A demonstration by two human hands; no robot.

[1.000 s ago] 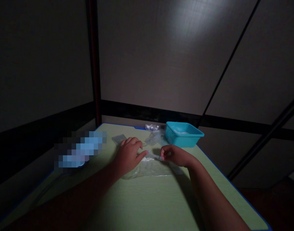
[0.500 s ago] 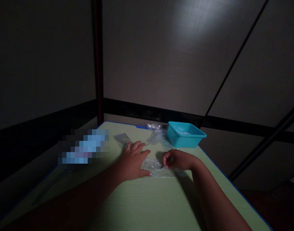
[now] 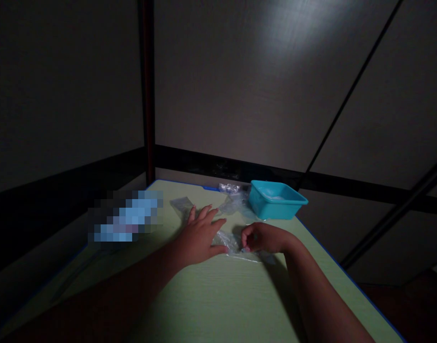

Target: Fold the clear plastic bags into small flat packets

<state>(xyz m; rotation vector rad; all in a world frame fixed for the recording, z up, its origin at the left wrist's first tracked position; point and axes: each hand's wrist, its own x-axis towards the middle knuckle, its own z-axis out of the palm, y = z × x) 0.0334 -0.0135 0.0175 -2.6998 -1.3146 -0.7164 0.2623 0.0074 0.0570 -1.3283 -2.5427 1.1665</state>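
Note:
A clear plastic bag point(image 3: 245, 256) lies flat and crinkled on the pale green table, between my two hands. My left hand point(image 3: 200, 240) is open with its fingers spread, palm down, and its thumb reaches the bag's left edge. My right hand point(image 3: 263, 237) is closed, thumb and fingertips pinched together at the bag's upper part; a pinch of the film seems to be between them, though the fingers partly hide it. Another flat clear bag point(image 3: 181, 204) lies just beyond my left fingertips.
A turquoise plastic basket point(image 3: 275, 209) stands at the table's far right edge, with something pale inside. More crumpled clear plastic point(image 3: 234, 202) lies left of it. A blurred-out blue item point(image 3: 132, 219) sits on the left. Dark panels rise behind the table point(image 3: 218, 300).
My left hand has shifted slightly up and right. The bag's left end has been pulled up a little and now lies at a slant. My right hand stays pinched in place.

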